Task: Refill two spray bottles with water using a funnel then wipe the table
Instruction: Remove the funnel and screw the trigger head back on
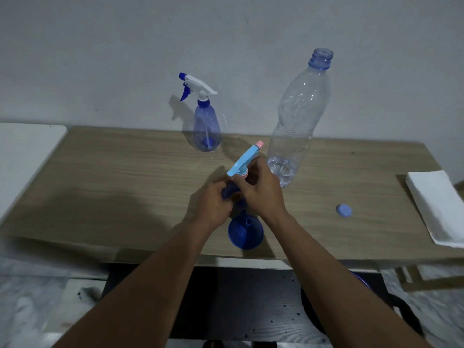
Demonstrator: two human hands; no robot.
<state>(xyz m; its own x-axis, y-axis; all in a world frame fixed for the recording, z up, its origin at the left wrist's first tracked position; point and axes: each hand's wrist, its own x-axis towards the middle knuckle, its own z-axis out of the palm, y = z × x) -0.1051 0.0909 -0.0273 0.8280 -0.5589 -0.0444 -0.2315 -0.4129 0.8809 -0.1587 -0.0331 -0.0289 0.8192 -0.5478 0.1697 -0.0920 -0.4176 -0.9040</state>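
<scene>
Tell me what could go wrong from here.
1. The tall water bottle stands uncapped right beside the right hand. It looks nearly empty, so probably light, and a bump could tip it and spill it.
2. The funnel lies near the front edge of the table, between the forearms. Pulling back might sweep it off.
3. The left hand holds the small bottle tilted while the right holds its spray head. If the head is loose, water may leak.

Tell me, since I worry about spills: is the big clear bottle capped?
Uncapped. The big clear bottle stands upright with its neck open, and a blue cap lies on the table.
</scene>
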